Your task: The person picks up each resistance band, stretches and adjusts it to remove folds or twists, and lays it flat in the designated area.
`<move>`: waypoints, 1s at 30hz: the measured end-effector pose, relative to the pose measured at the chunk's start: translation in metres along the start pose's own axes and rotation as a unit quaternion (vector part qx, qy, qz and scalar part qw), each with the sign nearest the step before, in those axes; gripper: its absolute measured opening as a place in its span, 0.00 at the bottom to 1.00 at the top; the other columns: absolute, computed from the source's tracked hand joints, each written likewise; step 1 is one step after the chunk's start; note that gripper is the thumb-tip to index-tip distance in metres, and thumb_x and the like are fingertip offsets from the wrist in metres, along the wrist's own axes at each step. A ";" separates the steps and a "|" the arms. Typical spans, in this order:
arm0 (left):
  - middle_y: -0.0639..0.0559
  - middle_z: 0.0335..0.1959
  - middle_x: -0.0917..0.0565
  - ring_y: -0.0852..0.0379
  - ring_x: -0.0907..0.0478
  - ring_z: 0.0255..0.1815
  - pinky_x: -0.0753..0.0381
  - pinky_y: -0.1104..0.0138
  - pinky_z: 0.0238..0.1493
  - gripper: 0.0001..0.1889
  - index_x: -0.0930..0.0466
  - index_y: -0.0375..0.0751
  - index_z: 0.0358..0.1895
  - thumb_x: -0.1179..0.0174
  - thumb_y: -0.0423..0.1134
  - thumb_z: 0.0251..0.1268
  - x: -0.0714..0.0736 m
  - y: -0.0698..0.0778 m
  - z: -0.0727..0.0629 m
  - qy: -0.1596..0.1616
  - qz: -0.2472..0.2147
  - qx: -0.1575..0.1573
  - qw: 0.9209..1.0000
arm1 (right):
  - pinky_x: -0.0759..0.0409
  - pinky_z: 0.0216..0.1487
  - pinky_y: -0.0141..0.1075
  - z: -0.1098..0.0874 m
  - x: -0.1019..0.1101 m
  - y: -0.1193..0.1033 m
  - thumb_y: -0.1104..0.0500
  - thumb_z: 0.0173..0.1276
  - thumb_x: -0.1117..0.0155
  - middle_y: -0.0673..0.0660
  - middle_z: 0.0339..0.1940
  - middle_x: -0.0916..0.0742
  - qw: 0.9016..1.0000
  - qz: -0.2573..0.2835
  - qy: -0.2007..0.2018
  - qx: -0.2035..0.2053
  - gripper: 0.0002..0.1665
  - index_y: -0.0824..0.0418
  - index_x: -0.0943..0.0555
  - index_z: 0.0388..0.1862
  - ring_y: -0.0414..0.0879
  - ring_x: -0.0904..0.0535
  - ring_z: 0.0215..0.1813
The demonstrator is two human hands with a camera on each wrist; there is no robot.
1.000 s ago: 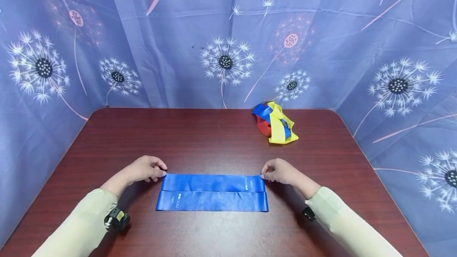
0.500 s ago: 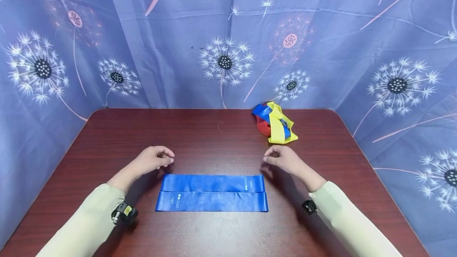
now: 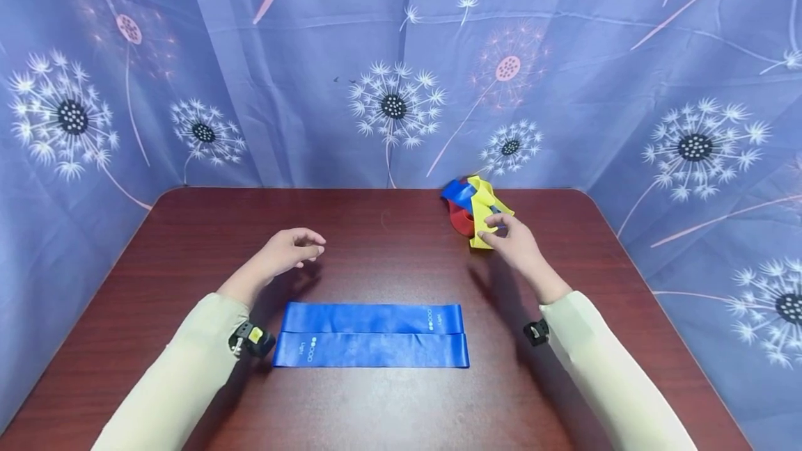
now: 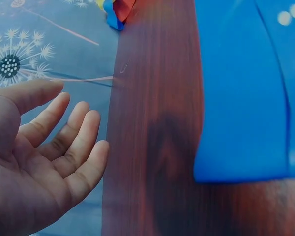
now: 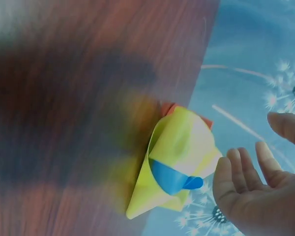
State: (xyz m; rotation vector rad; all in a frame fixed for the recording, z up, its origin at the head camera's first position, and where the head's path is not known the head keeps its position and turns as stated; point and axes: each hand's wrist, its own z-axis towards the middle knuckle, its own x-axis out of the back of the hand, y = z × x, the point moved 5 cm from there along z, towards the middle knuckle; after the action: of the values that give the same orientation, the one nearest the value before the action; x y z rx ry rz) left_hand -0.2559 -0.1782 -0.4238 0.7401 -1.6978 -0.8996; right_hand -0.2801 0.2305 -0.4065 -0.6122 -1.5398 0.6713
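Two flat blue resistance bands [image 3: 371,350], marked "Light", appear to lie one above the other on the table, their long edges meeting. My left hand [image 3: 289,254] hovers beyond their left end, fingers loosely bent and holding nothing. In the left wrist view its palm and spread fingers [image 4: 91,130] are bare. My right hand [image 3: 515,246] is in the air by a crumpled pile of yellow, blue and red bands [image 3: 481,211] at the back. In the right wrist view a gap shows between its relaxed fingers [image 5: 238,169] and the yellow band [image 5: 182,140].
The dark red wooden table [image 3: 376,249] has rounded back corners. A blue curtain [image 3: 301,89] with dandelion prints hangs behind it and at both sides. A black wrist camera [image 3: 250,338] sits on each sleeve.
Both hands have let go of the upper blue band's corners and risen away. The right has moved back toward the colourful pile; the left has moved back and right. The flat bands stay put.
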 end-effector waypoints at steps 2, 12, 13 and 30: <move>0.28 0.53 0.16 0.47 0.15 0.45 0.17 0.62 0.45 0.19 0.23 0.26 0.60 0.41 0.36 0.73 -0.002 0.001 0.005 -0.002 0.000 0.003 1.000 | 0.18 0.58 0.49 0.006 0.004 0.002 0.56 0.76 0.40 0.71 0.65 0.20 1.000 -0.004 0.010 -0.003 0.25 0.70 0.26 0.64 0.65 0.22 0.65; 0.29 0.58 0.17 0.35 0.16 0.55 0.16 0.59 0.47 0.19 0.23 0.27 0.61 0.43 0.36 0.74 -0.013 0.013 0.024 -0.009 0.004 -0.001 1.000 | 0.18 0.59 0.49 0.029 0.010 0.009 0.57 0.76 0.40 0.72 0.63 0.18 0.999 -0.023 0.045 -0.009 0.25 0.72 0.24 0.64 0.65 0.21 0.64; 0.29 0.59 0.18 0.34 0.16 0.55 0.16 0.59 0.48 0.19 0.23 0.27 0.61 0.43 0.36 0.74 -0.014 0.014 0.026 -0.008 0.005 0.001 1.000 | 0.20 0.63 0.52 0.032 0.010 0.009 0.56 0.77 0.41 0.72 0.64 0.18 0.999 -0.021 0.044 -0.014 0.25 0.72 0.24 0.64 0.65 0.22 0.65; 0.32 0.59 0.17 0.35 0.16 0.57 0.15 0.59 0.47 0.19 0.24 0.30 0.63 0.44 0.36 0.74 -0.044 0.043 0.054 0.001 -0.019 -0.013 1.000 | 0.20 0.57 0.54 0.065 -0.004 0.010 0.45 0.73 0.39 0.68 0.60 0.14 0.989 -0.127 0.063 -0.046 0.30 0.67 0.19 0.61 0.64 0.20 0.59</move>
State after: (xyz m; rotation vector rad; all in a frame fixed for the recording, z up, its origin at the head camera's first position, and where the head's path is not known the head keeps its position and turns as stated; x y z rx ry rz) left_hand -0.2976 -0.1075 -0.4192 0.7570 -1.6725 -0.9464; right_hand -0.3446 0.2308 -0.4194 -0.5063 -1.5037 0.3626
